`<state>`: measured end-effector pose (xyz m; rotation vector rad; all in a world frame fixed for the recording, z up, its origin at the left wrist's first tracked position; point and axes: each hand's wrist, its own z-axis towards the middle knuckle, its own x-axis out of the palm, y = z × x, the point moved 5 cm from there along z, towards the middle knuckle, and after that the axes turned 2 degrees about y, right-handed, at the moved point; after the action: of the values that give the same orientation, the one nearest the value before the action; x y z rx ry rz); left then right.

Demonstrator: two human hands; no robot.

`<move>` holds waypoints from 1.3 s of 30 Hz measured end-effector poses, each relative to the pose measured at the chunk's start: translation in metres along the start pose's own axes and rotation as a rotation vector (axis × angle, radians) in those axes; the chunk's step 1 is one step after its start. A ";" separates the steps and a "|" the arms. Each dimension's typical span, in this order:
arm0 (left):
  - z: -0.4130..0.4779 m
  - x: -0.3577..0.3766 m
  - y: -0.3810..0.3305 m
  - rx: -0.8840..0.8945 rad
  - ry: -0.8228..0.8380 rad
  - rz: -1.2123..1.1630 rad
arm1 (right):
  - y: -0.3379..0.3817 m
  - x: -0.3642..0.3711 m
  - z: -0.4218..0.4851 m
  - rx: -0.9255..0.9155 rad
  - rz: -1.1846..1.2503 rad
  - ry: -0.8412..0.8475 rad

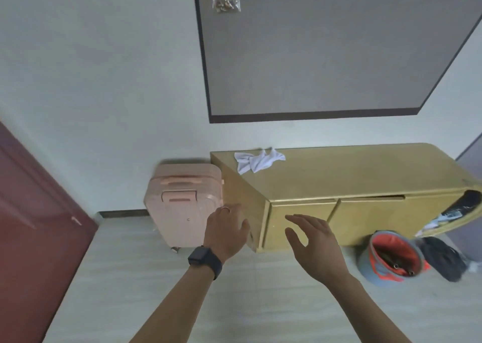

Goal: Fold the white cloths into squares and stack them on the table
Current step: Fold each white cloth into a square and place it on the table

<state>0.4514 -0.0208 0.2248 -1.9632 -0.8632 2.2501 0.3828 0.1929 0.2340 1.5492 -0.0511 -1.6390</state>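
Apparently bunched, the white cloths (258, 161) lie lengthwise along the table (352, 175).

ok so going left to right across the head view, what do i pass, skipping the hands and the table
dark red door → pink suitcase → crumpled white cloths → orange-lined bucket → black bag
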 end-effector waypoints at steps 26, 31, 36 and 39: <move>0.431 0.234 0.034 -0.514 0.512 0.013 | -0.328 0.187 0.430 0.207 -0.180 0.708; 0.478 0.278 0.068 -0.552 0.480 0.104 | -0.364 0.251 0.447 0.217 -0.278 0.840; 0.504 0.305 0.094 -0.495 0.444 0.235 | -0.389 0.279 0.424 0.160 -0.318 0.826; 0.515 0.305 0.102 -0.419 0.398 0.294 | -0.391 0.280 0.423 0.181 -0.296 0.829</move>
<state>-0.0521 -0.1890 -0.0691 -2.7592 -1.1181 1.7873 -0.1410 0.0614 -0.1101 2.3528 0.5037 -1.0978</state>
